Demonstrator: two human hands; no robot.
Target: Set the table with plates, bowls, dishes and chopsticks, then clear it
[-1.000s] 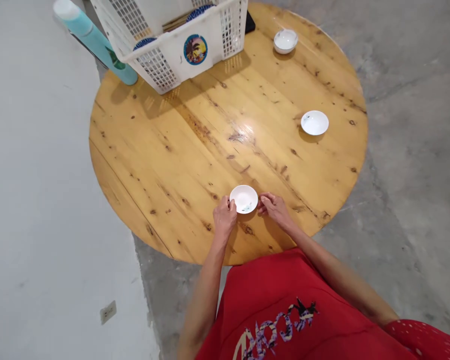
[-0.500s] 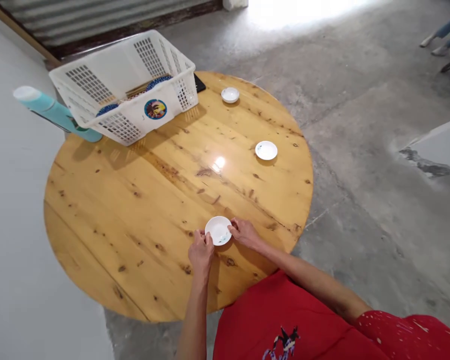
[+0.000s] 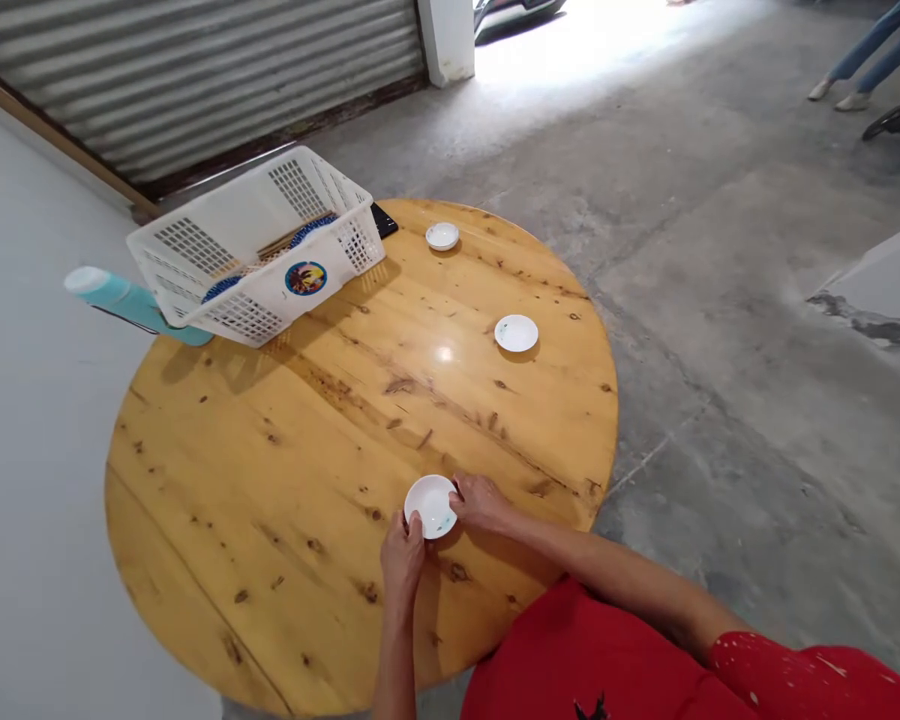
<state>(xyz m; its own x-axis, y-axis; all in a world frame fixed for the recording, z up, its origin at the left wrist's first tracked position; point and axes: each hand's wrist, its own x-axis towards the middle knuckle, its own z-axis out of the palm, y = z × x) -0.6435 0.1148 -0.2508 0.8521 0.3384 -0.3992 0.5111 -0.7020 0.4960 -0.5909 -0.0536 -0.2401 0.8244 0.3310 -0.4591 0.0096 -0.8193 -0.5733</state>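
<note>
A small white saucer [image 3: 430, 503] with a faint blue mark lies on the round wooden table [image 3: 270, 470] near its front edge. My left hand [image 3: 401, 555] pinches the saucer's near-left rim with curled fingers. My right hand [image 3: 481, 502] grips its right rim, fingers curled. Two more white saucers rest on the table: one [image 3: 516, 333] at the right, one [image 3: 442, 236] at the far edge.
A white plastic basket [image 3: 259, 255] with dishes inside stands at the table's far left, a teal bottle [image 3: 131, 303] lying behind it and a dark flat object [image 3: 383, 219] beside it. Grey concrete floor surrounds the table. Another person's legs [image 3: 862, 60] show far right.
The view has tilted up and drawn back, showing the shutter and floor. Both hands have stayed on the same saucer at the table's front edge.
</note>
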